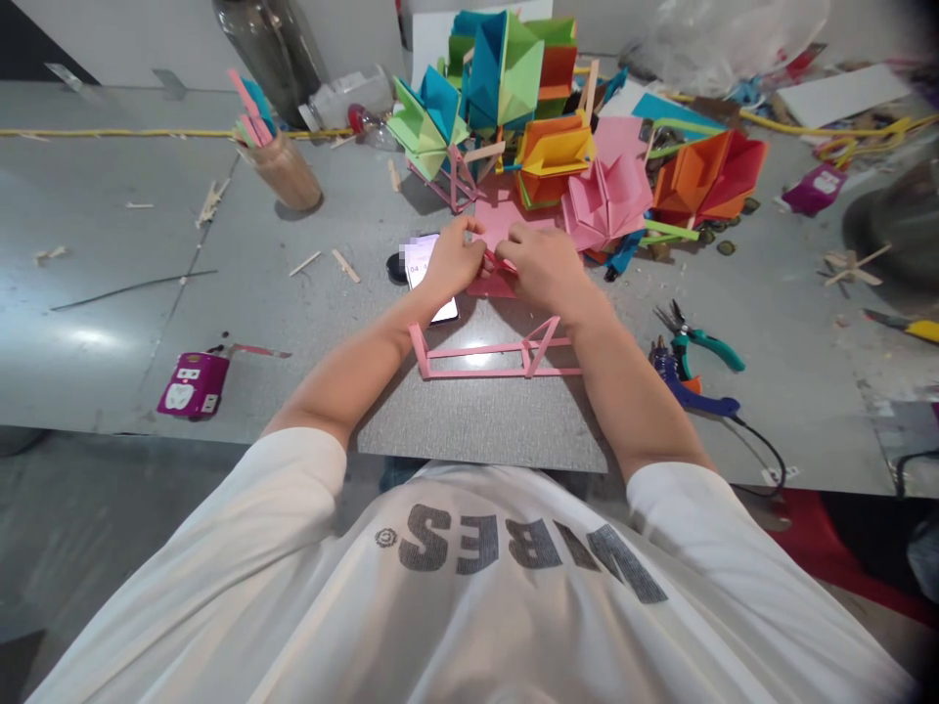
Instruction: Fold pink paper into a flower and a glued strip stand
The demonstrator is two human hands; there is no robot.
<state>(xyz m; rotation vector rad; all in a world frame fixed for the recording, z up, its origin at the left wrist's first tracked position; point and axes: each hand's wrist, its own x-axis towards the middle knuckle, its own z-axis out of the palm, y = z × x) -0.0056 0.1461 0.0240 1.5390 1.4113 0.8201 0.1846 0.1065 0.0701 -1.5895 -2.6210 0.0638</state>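
Both hands meet over pink paper (496,284) in the middle of the table. My left hand (461,256) has its fingers closed at a small pink piece between the hands. My right hand (539,262) is curled over the same piece from the other side, fingers bent together. The piece is mostly covered by the fingers. A phone (444,311) lies partly under my left wrist. Nearer to me, a frame of pink sticks (476,360) rests on the table between my forearms, its right end hidden by the right arm.
Folded paper shapes in green and blue (506,73), yellow (554,152), pink (607,200) and orange (704,176) stand behind my hands. Pliers (708,344) and a blue glue gun (686,389) lie right. A wooden cup (283,174) and purple box (193,384) are left.
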